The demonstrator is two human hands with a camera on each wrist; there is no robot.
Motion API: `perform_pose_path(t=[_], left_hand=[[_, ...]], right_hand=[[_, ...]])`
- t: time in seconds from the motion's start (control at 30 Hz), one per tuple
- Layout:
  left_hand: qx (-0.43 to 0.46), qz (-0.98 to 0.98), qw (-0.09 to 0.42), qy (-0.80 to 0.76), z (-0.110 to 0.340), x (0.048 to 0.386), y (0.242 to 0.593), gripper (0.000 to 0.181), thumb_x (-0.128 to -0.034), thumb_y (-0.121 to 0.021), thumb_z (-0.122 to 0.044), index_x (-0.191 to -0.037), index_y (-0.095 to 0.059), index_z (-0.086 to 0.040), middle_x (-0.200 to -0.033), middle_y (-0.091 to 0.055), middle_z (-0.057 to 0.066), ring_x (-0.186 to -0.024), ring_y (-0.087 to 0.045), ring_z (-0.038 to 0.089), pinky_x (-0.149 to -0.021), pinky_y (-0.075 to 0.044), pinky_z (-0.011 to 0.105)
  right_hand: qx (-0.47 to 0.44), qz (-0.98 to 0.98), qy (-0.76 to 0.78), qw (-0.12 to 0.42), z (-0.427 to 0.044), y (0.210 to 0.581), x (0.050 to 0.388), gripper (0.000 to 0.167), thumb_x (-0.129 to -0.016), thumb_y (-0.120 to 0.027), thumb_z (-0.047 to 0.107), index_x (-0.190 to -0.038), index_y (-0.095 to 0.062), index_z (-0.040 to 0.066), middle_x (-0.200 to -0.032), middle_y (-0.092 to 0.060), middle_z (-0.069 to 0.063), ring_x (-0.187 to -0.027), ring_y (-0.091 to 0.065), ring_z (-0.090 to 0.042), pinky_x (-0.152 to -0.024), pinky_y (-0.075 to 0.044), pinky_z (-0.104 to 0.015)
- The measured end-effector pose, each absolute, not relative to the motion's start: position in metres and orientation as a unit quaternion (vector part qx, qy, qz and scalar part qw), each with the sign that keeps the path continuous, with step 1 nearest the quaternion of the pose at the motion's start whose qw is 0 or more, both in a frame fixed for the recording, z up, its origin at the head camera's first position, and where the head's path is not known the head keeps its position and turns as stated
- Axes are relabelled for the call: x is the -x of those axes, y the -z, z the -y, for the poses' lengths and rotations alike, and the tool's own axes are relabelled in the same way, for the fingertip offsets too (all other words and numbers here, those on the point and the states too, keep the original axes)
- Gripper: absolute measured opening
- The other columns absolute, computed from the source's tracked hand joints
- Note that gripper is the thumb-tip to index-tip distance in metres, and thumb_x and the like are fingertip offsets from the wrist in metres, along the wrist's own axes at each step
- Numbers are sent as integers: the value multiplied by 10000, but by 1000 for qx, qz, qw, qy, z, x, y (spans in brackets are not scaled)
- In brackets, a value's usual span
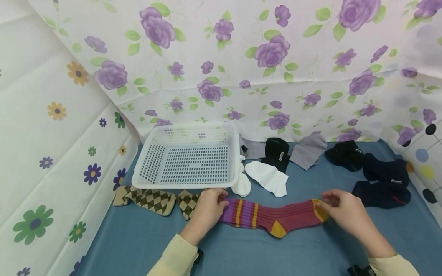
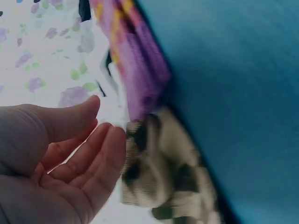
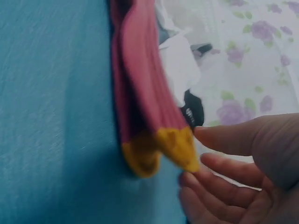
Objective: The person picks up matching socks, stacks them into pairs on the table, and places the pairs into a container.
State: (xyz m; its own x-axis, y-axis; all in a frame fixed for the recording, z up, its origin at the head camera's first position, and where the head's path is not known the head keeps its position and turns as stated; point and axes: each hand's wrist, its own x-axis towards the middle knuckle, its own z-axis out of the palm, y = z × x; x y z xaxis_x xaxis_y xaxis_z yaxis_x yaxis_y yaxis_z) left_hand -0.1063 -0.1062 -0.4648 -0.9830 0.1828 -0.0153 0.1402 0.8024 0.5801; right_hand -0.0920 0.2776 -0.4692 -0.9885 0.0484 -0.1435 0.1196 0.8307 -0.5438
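A pair of maroon socks (image 1: 297,215) with purple striped cuffs and yellow heels and toes lies across the blue cloth, one sock upon the other. My left hand (image 1: 208,205) is beside the purple cuff (image 2: 142,74); the left wrist view shows its thumb and fingers apart, holding nothing. At the other end, my right hand (image 1: 347,211) is at the yellow toe (image 3: 176,145), thumb and fingers spread around its tip without a visible pinch. Whether they touch it is hard to tell. Brown argyle socks (image 1: 152,200) lie left, partly behind my left hand.
Behind the socks stands a white plastic basket (image 1: 138,184). White socks (image 1: 267,177), grey socks (image 1: 309,150) and black socks (image 1: 276,151) lie to its right. Dark navy socks (image 1: 381,193) are at the far right. Flowered sheets (image 1: 241,111) hang at the back and sides.
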Motion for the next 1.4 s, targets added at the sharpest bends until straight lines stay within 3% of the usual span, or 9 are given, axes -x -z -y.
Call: perform_pose_path(t=[0.13,0.23,0.43,0.6,0.97,1.4], left_hand=[[-121,-956,8,-266,102,97,454,170,-856,-683,-144,-1025,-688,-127,-978,-681,25,-872,-638,151,-722,-524,306],[-144,-959,15,-242,99,93,451,181,-852,-686,-140,-1032,-683,-122,-981,-678,32,-882,-637,166,-731,-525,319],[-147,-965,42,-211,98,91,455,254,-828,-711,-134,-1079,-669,-131,-990,-664,43,-881,-624,169,-736,-522,321],[-145,-966,52,-208,98,91,459,301,-817,-722,-125,-1111,-662,-142,-1006,-646,44,-893,-611,165,-736,-520,312],[-113,-964,109,-213,97,94,468,328,-819,-726,-170,-1136,-654,-120,-1023,-613,66,-908,-592,183,-723,-515,309],[-69,-958,127,-250,98,99,470,348,-773,-769,-159,-1091,-645,-94,-1040,-617,92,-933,-573,225,-720,-511,341]], right_hand=[[-12,-960,281,-2,-267,459,89,334,-799,-740,284,-1075,-665,113,-1043,-677,-143,-877,-647,-268,-654,-548,-402],[27,-962,270,-8,-258,456,87,293,-780,-757,192,-1057,-679,139,-1055,-665,-121,-906,-626,-270,-716,-546,-452],[106,-963,240,55,-249,459,87,284,-771,-761,116,-1025,-697,225,-1046,-662,2,-955,-580,-205,-819,-519,-476],[113,-961,228,104,-253,464,88,312,-772,-752,86,-1031,-700,252,-1079,-654,-9,-971,-566,-202,-824,-509,-477],[98,-964,221,112,-258,478,89,249,-786,-752,156,-1029,-705,180,-1058,-660,-35,-933,-576,-192,-804,-516,-458],[58,-961,242,122,-266,491,95,349,-718,-806,126,-1045,-690,160,-1096,-623,-91,-902,-553,-197,-784,-515,-453]])
